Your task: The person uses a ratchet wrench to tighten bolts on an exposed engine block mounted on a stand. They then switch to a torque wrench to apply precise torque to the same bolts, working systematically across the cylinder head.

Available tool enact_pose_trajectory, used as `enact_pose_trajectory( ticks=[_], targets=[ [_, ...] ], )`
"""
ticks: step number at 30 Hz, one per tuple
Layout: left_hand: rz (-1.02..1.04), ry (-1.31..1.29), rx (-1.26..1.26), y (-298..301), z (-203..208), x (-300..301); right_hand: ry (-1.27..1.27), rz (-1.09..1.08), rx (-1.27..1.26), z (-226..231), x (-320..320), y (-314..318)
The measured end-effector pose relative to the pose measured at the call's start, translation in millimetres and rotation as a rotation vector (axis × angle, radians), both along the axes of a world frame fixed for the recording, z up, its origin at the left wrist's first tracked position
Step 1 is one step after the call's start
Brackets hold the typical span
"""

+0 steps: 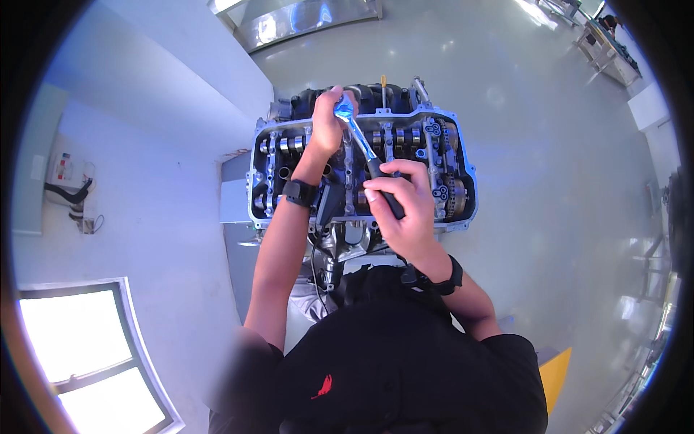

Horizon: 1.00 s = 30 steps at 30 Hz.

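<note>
A ratchet wrench (359, 137) with a shiny metal head and black handle lies slantwise over an open engine (468, 166). At its far end, my left hand (327, 129) is closed around the ratchet's head, with the thumb on top. My right hand (408, 210) grips the black handle nearer to me, thumb and fingers wrapped about it. What sits under the ratchet's head is hidden by my left hand. Below the tool, camshaft lobes (406, 136) show in the engine's top, and a chain sprocket (457, 195) stands at its right end.
A yellow-topped dipstick (384, 83) sticks up at the engine's far side. A dark device (330, 204) with a cable lies between my forearms. To the left are a white wall (144, 195) and a window (83, 354). A metal bench (311, 22) stands beyond the engine.
</note>
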<state>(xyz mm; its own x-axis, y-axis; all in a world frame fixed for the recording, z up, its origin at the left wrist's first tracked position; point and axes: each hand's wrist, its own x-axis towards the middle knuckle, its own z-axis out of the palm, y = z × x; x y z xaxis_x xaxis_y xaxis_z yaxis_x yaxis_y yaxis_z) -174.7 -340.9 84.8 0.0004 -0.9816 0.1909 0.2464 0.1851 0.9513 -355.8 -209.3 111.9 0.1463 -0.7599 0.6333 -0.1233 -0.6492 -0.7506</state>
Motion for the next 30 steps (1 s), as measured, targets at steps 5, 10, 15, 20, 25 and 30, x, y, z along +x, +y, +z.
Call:
enact_pose_trajectory(
  ticks=[5, 10, 15, 20, 25, 30],
  targets=[
    [-0.225, 0.039, 0.058, -5.3, 13.6, -4.9, 0.184, 0.093, -0.073, 9.1, 20.7, 18.7],
    [-0.436, 0.128, 0.101, -8.5, 9.7, 8.0, 0.189, 0.182, -0.081, 8.0, 30.3, 15.1],
    [-0.373, 0.16, 0.086, -4.0, 9.5, 12.1, 0.173, 0.299, -0.138, -0.8, 18.8, -9.0],
    [-0.085, 0.28, 0.047, 9.9, 2.0, 15.9, 0.153, 0.022, -0.164, 19.9, -29.3, -51.6],
    [0.143, 0.093, 0.102, 2.7, -1.0, -4.9, 0.442, -0.189, -0.086, 30.7, -37.5, -46.7],
    [0.269, -0.035, 0.088, 5.5, 2.5, -28.7, 0.665, -0.457, -0.111, 18.9, -22.4, -54.7]
  ],
)
